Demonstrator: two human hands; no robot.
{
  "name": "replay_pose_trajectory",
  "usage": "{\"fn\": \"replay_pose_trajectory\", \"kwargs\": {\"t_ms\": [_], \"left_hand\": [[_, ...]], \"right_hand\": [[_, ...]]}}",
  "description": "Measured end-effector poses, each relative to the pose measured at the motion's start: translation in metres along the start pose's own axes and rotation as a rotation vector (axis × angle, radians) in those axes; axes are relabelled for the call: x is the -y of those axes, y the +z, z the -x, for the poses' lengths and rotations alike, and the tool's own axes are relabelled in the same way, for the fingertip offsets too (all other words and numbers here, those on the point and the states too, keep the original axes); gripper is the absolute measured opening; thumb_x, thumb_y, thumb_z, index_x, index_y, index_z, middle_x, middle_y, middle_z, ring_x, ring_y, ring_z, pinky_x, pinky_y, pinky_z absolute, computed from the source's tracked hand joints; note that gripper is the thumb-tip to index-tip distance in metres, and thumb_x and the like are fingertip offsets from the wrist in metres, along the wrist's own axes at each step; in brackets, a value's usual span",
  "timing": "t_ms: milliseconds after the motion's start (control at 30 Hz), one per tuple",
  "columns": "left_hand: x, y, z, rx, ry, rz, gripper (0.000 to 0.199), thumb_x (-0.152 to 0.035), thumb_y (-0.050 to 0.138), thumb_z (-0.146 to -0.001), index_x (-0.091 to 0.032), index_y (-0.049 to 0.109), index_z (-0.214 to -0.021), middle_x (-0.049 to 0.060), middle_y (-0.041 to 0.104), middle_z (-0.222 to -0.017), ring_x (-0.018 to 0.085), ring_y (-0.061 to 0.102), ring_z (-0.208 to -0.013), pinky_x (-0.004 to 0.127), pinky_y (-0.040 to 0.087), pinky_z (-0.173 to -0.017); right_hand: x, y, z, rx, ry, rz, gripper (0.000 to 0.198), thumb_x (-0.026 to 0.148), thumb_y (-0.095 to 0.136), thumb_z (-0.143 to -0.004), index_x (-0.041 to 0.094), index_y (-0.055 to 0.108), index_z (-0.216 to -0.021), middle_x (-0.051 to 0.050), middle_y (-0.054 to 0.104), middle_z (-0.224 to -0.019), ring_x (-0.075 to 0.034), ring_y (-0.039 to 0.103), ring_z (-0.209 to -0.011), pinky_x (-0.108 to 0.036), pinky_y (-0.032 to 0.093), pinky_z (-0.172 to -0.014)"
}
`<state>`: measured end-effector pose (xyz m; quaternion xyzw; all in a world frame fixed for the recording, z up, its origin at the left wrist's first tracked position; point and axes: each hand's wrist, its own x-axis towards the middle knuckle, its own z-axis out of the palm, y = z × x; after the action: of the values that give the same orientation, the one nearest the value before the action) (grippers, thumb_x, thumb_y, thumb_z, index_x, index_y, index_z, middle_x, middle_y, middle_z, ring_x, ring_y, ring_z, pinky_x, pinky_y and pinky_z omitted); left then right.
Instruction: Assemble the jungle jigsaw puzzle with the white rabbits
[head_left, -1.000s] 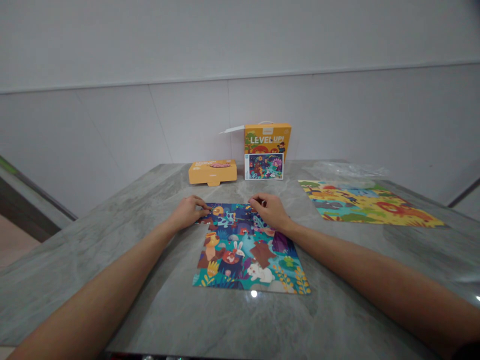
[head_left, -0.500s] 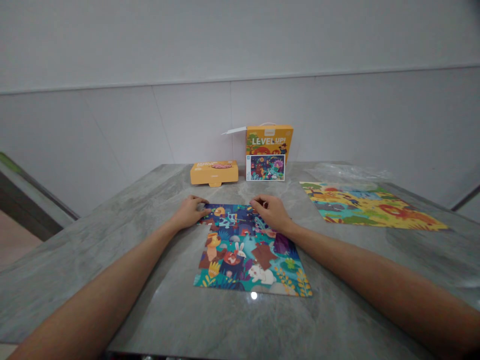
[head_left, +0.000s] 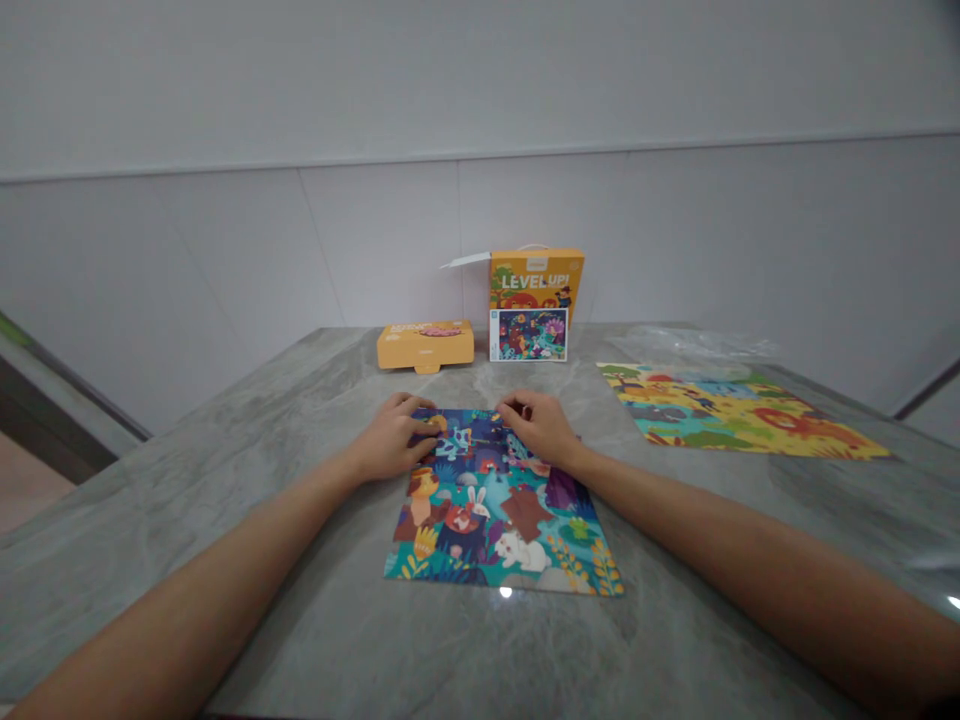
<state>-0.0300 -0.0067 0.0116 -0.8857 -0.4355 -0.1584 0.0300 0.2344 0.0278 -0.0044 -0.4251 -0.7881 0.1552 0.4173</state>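
Note:
A dark blue and teal jigsaw puzzle (head_left: 480, 510) with forest animals lies flat on the grey table in front of me. My left hand (head_left: 394, 438) grips its upper left edge, thumb and fingers reaching over the pieces there. At the upper right, my right hand (head_left: 541, 425) rests on the puzzle with thumb and forefinger pinched together at the top edge. Part of the upper right corner is hidden under that hand. The pieces in the lower part sit joined, showing a white rabbit and a brown bear.
Behind the puzzle stand a yellow box (head_left: 536, 275) and a picture card (head_left: 529, 335) leaning on it. A flat yellow box (head_left: 425, 347) lies to their left. On the right are a yellow animal puzzle (head_left: 739, 410) and clear plastic wrap (head_left: 690, 343). The wall (head_left: 375, 245) closes off the back.
My left hand has moved right, and the section jutting out at the upper left now lies in line with the rest. My right hand has stayed nearly in place.

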Motion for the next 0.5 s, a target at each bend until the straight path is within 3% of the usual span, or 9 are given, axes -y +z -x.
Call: {"fn": "replay_pose_trajectory", "kwargs": {"t_ms": [100, 200, 367, 500], "left_hand": [[-0.024, -0.002, 0.001, 0.037, 0.143, 0.056, 0.029, -0.035, 0.055, -0.093, -0.024, 0.073, -0.113, 0.01, 0.06, -0.124, 0.028, 0.048, -0.116, 0.046, 0.04, -0.102], [-0.036, -0.001, 0.001, 0.041, 0.162, 0.097, 0.035, -0.033, 0.051, -0.095, -0.021, 0.065, -0.126, 0.011, 0.061, -0.122, 0.027, 0.048, -0.115, 0.047, 0.04, -0.102], [-0.034, -0.003, 0.003, 0.092, 0.173, 0.174, 0.048, -0.047, 0.062, -0.088, -0.023, 0.061, -0.13, 0.011, 0.058, -0.128, 0.03, 0.047, -0.119, 0.048, 0.038, -0.104], [-0.031, -0.006, 0.003, 0.126, 0.145, 0.205, 0.043, -0.048, 0.065, -0.086, -0.025, 0.065, -0.122, 0.01, 0.058, -0.127, 0.028, 0.048, -0.12, 0.045, 0.038, -0.104]], "right_hand": [[0.001, 0.001, 0.001, 0.03, -0.062, 0.033, 0.016, 0.019, 0.058, -0.085, 0.016, 0.069, -0.074, 0.0, 0.065, -0.064, -0.012, 0.053, -0.058, -0.024, 0.037, -0.059], [0.002, 0.002, 0.004, 0.055, -0.168, 0.094, 0.014, 0.019, 0.059, -0.085, 0.016, 0.069, -0.074, -0.002, 0.065, -0.068, -0.013, 0.054, -0.064, -0.025, 0.038, -0.063], [0.004, 0.0, 0.007, 0.091, -0.291, 0.145, 0.014, 0.018, 0.058, -0.086, 0.016, 0.069, -0.079, -0.004, 0.068, -0.073, -0.016, 0.057, -0.071, -0.028, 0.041, -0.07], [0.001, -0.008, 0.001, 0.051, -0.234, 0.275, 0.014, 0.017, 0.057, -0.084, 0.017, 0.071, -0.081, -0.005, 0.07, -0.079, -0.019, 0.06, -0.08, -0.031, 0.041, -0.078]]}}
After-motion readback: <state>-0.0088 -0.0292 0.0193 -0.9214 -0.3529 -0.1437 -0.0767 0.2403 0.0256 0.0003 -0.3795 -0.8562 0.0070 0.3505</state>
